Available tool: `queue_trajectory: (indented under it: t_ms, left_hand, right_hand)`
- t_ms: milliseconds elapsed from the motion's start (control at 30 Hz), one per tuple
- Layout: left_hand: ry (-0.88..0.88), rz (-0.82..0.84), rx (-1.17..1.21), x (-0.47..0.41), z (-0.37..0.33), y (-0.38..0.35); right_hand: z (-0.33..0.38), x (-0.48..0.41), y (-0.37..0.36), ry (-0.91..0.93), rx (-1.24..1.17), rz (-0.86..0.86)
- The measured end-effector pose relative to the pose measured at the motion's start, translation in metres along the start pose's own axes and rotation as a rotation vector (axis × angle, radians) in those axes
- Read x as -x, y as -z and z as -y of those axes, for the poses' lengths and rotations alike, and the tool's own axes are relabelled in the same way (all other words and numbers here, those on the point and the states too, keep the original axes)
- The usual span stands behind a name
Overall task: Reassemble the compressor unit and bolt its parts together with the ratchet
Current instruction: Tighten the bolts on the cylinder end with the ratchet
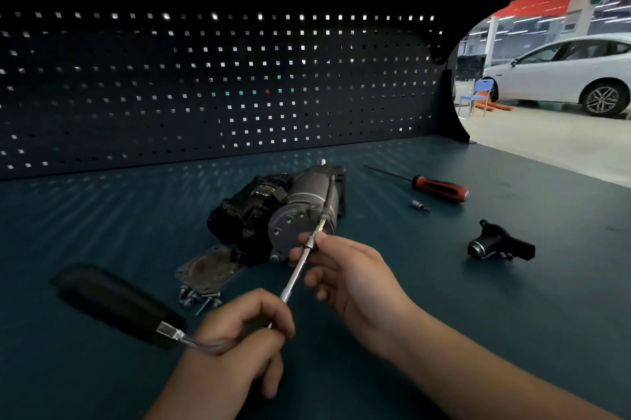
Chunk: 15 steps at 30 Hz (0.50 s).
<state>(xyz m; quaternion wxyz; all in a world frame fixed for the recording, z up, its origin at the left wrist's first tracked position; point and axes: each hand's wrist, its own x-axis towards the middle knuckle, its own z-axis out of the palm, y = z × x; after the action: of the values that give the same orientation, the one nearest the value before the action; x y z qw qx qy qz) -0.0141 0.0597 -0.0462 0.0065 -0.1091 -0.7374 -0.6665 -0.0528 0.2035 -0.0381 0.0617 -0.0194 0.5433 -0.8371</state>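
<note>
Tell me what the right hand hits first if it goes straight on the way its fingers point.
The right hand pinches the extension bar; pushed on leftward, it would probably meet the round grey end plate of the compressor unit first, though depth is unclear.

Teal bench [102, 214] with compressor unit [307, 190], plate [208, 269], screws [199, 298], screwdriver [440, 188], socket bit [419, 206], black fitting [498, 243].

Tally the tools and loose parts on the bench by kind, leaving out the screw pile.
ratchet: 1
screwdriver: 1
loose bit: 1
compressor unit: 1
flat cover plate: 1
black fitting: 1
Total: 6
</note>
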Motion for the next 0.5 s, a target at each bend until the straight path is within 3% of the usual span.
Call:
queue_trajectory:
  t_ms: [167, 367, 500]
  left_hand:
    - [0.054, -0.018, 0.173, 0.006, -0.008, -0.008]
    - [0.255, -0.038, 0.597, 0.017, -0.025, -0.028]
    - [0.226, -0.033, 0.734, 0.022, -0.037, -0.029]
  right_hand:
    - [-0.001, 0.0, 0.002, -0.01, -0.055, 0.022]
    - [0.0, 0.0, 0.001, -0.021, -0.093, 0.007]
    - [0.002, 0.0, 0.002, -0.017, -0.1, 0.013]
